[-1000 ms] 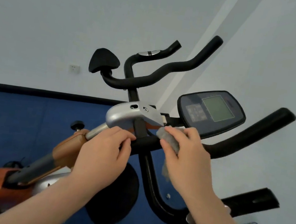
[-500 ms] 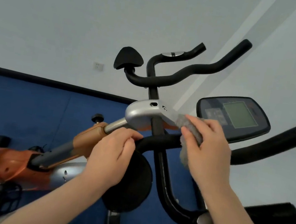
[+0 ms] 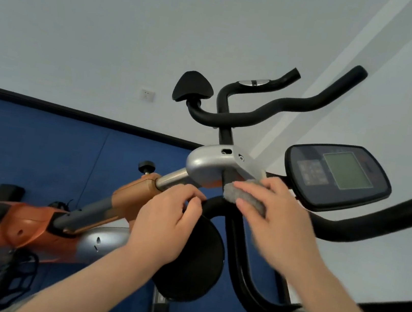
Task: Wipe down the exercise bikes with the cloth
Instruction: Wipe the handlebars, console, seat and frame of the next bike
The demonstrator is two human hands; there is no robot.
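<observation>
Our left hand [image 3: 168, 219] gripped the black handlebar [image 3: 365, 227], fingers curled over it. Our right hand [image 3: 278, 220] pinched the grey cloth [image 3: 244, 196] against the bar, the cloth lying along it.

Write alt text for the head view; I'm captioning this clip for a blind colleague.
The right hand presses a grey cloth onto the black handlebar of an orange and silver exercise bike, while the left hand grips the bar beside it. A dark console sits just right of the cloth, above a blue floor.
</observation>
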